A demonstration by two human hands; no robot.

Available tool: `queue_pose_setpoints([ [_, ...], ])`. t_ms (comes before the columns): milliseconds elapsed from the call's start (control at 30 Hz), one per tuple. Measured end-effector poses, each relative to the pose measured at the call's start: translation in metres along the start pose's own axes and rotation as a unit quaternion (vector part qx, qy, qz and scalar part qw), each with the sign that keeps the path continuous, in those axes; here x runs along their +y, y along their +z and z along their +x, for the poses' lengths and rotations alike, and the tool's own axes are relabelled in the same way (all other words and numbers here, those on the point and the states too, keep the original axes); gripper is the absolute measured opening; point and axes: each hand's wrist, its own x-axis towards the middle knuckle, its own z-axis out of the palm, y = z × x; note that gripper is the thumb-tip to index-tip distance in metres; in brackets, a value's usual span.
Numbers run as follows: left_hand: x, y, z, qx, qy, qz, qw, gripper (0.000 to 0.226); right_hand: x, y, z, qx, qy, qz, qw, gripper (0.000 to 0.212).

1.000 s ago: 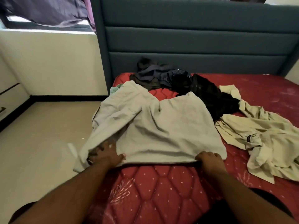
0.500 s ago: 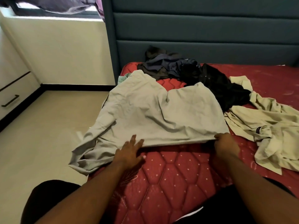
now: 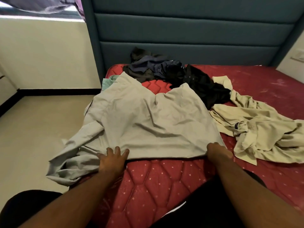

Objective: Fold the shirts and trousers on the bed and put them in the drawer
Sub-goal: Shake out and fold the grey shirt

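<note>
Grey shirt [image 3: 144,122] lay spread flat on the near left part of the red mattress [image 3: 158,183], one sleeve hanging off the bed's left edge toward the floor [image 3: 36,129]. Left hand [image 3: 112,159] rested on its near hem, fingers spread and straight, pressing the cloth; right hand [image 3: 218,153] sat at the near right corner of the hem, fingers curled under so the grip looked like a pinch on the fabric. Cream garment [image 3: 256,129] lay crumpled just right of the shirt, dark clothes pile [image 3: 172,73] behind it by the teal headboard [image 3: 189,33].
</note>
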Motion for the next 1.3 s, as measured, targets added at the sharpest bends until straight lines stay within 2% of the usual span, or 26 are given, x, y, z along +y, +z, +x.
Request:
queue_pose_setpoints([
  [100, 0.001, -0.002, 0.002, -0.071, -0.006, -0.064, 0.995, 0.059, -0.023, -0.004, -0.008, 0.051, -0.121, -0.045, 0.990, 0.035],
  [133, 0.000, -0.005, 0.003, -0.085, -0.004, -0.079, 0.993, 0.060, -0.032, -0.001, -0.011, 0.040, -0.170, -0.036, 0.984, 0.033],
  [200, -0.002, -0.008, 0.003, -0.096, 0.003, -0.083, 0.992, 0.062, -0.043, 0.007, -0.016, -0.031, -0.231, -0.006, 0.972, 0.027],
  [233, -0.002, -0.009, 0.002, -0.097, 0.010, -0.076, 0.992, 0.064, -0.044, 0.009, -0.018, -0.059, -0.240, -0.002, 0.969, 0.022],
  [300, 0.001, -0.005, -0.005, -0.104, 0.020, -0.053, 0.993, 0.068, -0.040, 0.008, -0.019, -0.060, -0.234, -0.019, 0.970, 0.021],
  [367, 0.003, 0.001, -0.014, -0.111, 0.020, -0.060, 0.992, 0.073, -0.038, 0.004, -0.019, -0.001, -0.226, -0.067, 0.972, 0.027],
  [433, -0.001, 0.002, -0.021, -0.086, 0.004, -0.090, 0.992, 0.073, -0.038, 0.001, -0.019, 0.103, -0.219, -0.111, 0.964, 0.029],
  [533, -0.023, -0.001, -0.027, 0.002, -0.033, -0.095, 0.995, 0.045, -0.041, -0.005, -0.020, 0.234, -0.195, -0.103, 0.947, 0.026],
  [567, -0.030, -0.004, -0.027, 0.022, -0.062, -0.100, 0.993, 0.034, -0.041, -0.008, -0.020, 0.249, -0.183, -0.097, 0.946, 0.027],
  [633, -0.042, -0.014, -0.020, 0.049, -0.119, -0.141, 0.982, 0.026, -0.044, -0.016, -0.019, 0.229, -0.158, -0.093, 0.956, 0.029],
  [667, -0.046, -0.019, -0.014, 0.065, -0.132, -0.167, 0.975, 0.026, -0.046, -0.020, -0.018, 0.205, -0.146, -0.074, 0.965, 0.028],
  [733, -0.055, -0.030, -0.002, 0.121, -0.127, -0.265, 0.948, 0.027, -0.051, -0.032, -0.016, 0.170, -0.115, 0.042, 0.978, 0.022],
  [800, -0.071, -0.048, 0.008, 0.128, -0.075, -0.384, 0.911, 0.036, -0.052, -0.049, -0.006, 0.170, -0.070, 0.244, 0.952, 0.021],
  [833, -0.080, -0.057, 0.010, 0.083, -0.030, -0.380, 0.921, 0.044, -0.049, -0.059, -0.002, 0.174, -0.048, 0.336, 0.924, 0.023],
  [900, -0.094, -0.071, 0.013, -0.005, 0.024, -0.243, 0.970, 0.060, -0.043, -0.084, 0.001, 0.204, -0.056, 0.426, 0.880, 0.033],
  [967, -0.109, -0.078, 0.021, -0.018, -0.021, -0.140, 0.990, 0.052, -0.040, -0.104, 0.005, 0.234, -0.119, 0.398, 0.879, 0.051],
  [1000, -0.113, -0.085, 0.025, 0.004, -0.075, -0.157, 0.985, 0.043, -0.040, -0.114, 0.006, 0.240, -0.145, 0.376, 0.883, 0.057],
  [1033, -0.116, -0.100, 0.030, 0.049, -0.141, -0.224, 0.963, 0.036, -0.042, -0.126, 0.007, 0.244, -0.155, 0.366, 0.885, 0.057],
  [1067, -0.120, -0.118, 0.035, 0.117, -0.214, -0.322, 0.915, 0.031, -0.045, -0.137, 0.007, 0.247, -0.157, 0.363, 0.885, 0.053],
  [1133, -0.120, -0.160, 0.043, 0.286, -0.306, -0.505, 0.754, 0.033, -0.050, -0.157, 0.011, 0.283, -0.159, 0.375, 0.868, 0.045],
  [1167, -0.119, -0.180, 0.044, 0.368, -0.318, -0.558, 0.672, 0.038, -0.052, -0.170, 0.012, 0.309, -0.156, 0.391, 0.853, 0.046],
  [1200, -0.119, -0.189, 0.044, 0.425, -0.310, -0.583, 0.619, 0.041, -0.052, -0.177, 0.012, 0.322, -0.152, 0.401, 0.844, 0.045],
  [1233, -0.119, -0.194, 0.043, 0.438, -0.274, -0.598, 0.613, 0.043, -0.050, -0.184, 0.014, 0.328, -0.145, 0.385, 0.850, 0.043],
  [1267, -0.123, -0.192, 0.045, 0.409, -0.210, -0.578, 0.674, 0.045, -0.046, -0.191, 0.014, 0.308, -0.142, 0.327, 0.882, 0.039],
  [1300, -0.129, -0.189, 0.042, 0.315, -0.126, -0.500, 0.797, 0.047, -0.040, -0.194, 0.014, 0.245, -0.139, 0.239, 0.929, 0.033],
])
